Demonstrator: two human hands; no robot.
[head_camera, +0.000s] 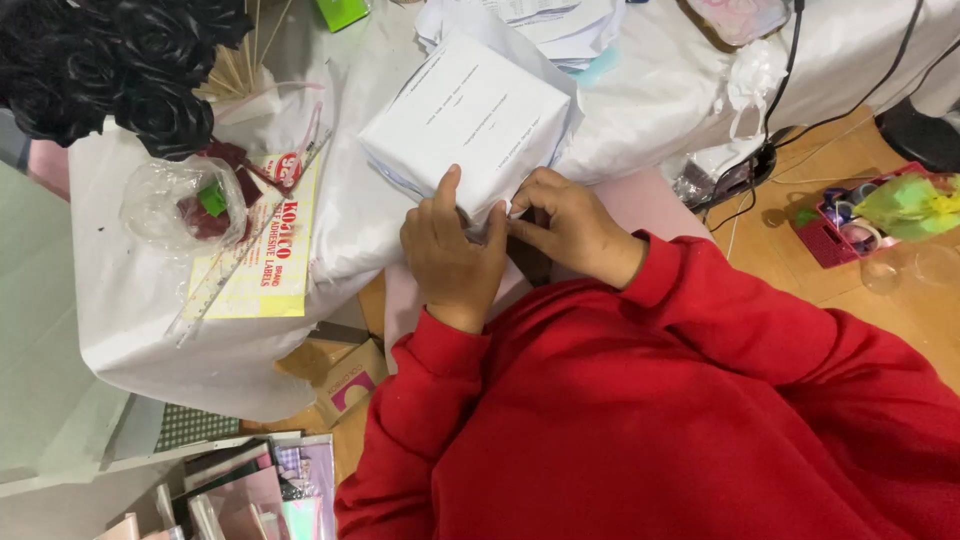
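Pressing down on the near edge of a white paper-wrapped box (465, 120), left hand (452, 255) flat, thumb raised against the box's side. Right hand (570, 225) just beside it, fingertips (520, 207) pinched together on the wrapping's fold at the near corner. Box resting on a counter (130, 290) draped in white paper, red sleeves (700, 400) below. Off to the left: black fabric roses (110, 60), a clear plastic bag (185, 205), a yellow label sheet (265, 265) under a clear ruler (215, 285). At far right, a pink basket (835, 230) on the floor.
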